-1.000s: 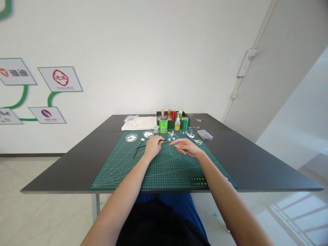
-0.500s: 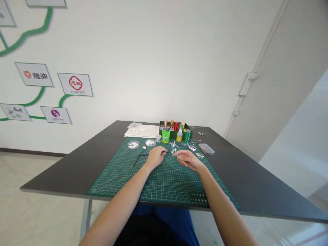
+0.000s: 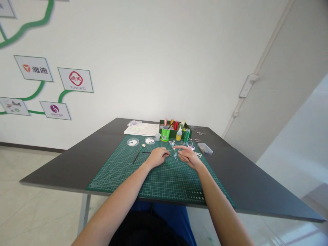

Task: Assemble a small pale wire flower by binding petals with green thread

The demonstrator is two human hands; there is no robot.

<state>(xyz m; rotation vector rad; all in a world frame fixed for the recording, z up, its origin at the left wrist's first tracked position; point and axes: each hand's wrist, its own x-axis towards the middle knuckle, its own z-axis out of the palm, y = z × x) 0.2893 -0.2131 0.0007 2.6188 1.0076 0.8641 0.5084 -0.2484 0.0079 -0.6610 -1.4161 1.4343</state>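
My left hand (image 3: 158, 157) rests above the green cutting mat with its fingers closed on a thin black stick (image 3: 146, 152). The stick runs out to the left of the hand, and its thin tip shows at the right. My right hand (image 3: 189, 157) is just to the right, index finger stretched towards the left hand and the other fingers curled. Whatever those curled fingers hold is too small to make out. Small pale-blue pieces (image 3: 175, 155) show between the hands. Left of my left hand lie a second black stick (image 3: 136, 158) and a small pale flower on a green stem (image 3: 143, 146).
On the cutting mat (image 3: 118, 177) stand two shallow dishes (image 3: 133, 141) with white pieces, a green can (image 3: 165, 134) and a glue bottle (image 3: 179, 134). Behind is a box of thread spools (image 3: 176, 125). Scissors (image 3: 198, 154) and a clear case (image 3: 205, 148) lie right.
My right index finger has lifted and stretched out further. My left hand has shifted slightly right, with the black stick still in it. The whole view has tilted a little.
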